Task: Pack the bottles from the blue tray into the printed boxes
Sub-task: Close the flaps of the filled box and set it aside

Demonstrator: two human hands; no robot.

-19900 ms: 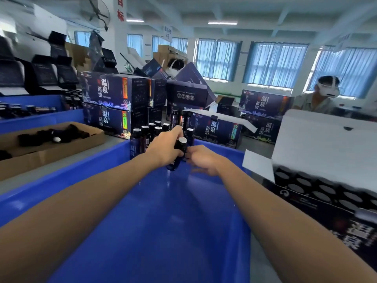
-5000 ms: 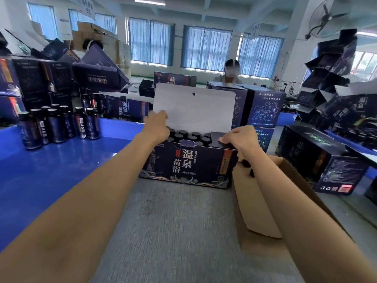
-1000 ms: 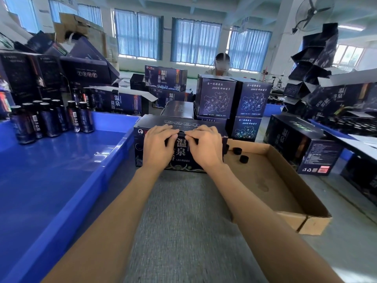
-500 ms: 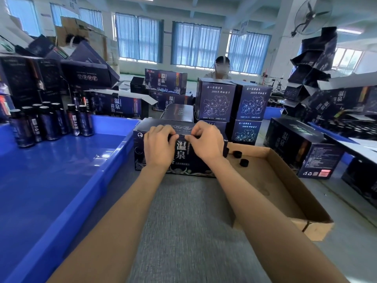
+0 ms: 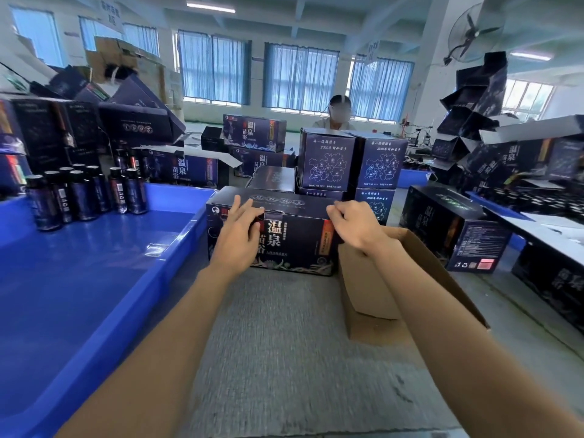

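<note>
Head view: left hand [image 5: 240,239] spread flat on printed box [image 5: 295,248], right hand [image 5: 354,224] curled over its top edge

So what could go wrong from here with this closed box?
The lid tab on the printed box may not be fully tucked, so lifting could pop it open. The cardboard tray crowds the box's right end, so sliding that way could snag.
</note>
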